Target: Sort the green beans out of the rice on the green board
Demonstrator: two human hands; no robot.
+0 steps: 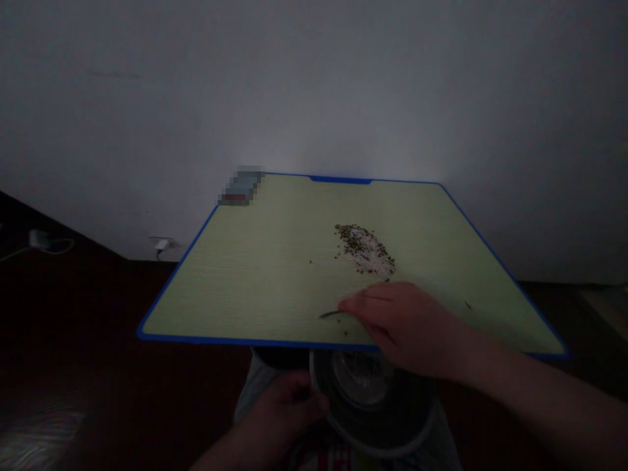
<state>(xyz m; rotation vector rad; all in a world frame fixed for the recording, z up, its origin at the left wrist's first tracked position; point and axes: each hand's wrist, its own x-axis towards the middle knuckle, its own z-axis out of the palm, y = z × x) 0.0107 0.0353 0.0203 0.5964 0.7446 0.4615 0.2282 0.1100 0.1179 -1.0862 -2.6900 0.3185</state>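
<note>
Right hand (400,320): above the desk's (220,294) near edge; fingertips pinched on a slim dark utensil (331,314), its free end pointing left;
Grain pile (366,248): on the desk, just beyond those fingers toward the far edge; not touched;
Stray grains (346,333): between fingertips and near edge;
Left hand (279,409): below the near edge, partly curled, thumb at the bowl's (402,422) left rim; cannot tell how firmly closed;
</note>
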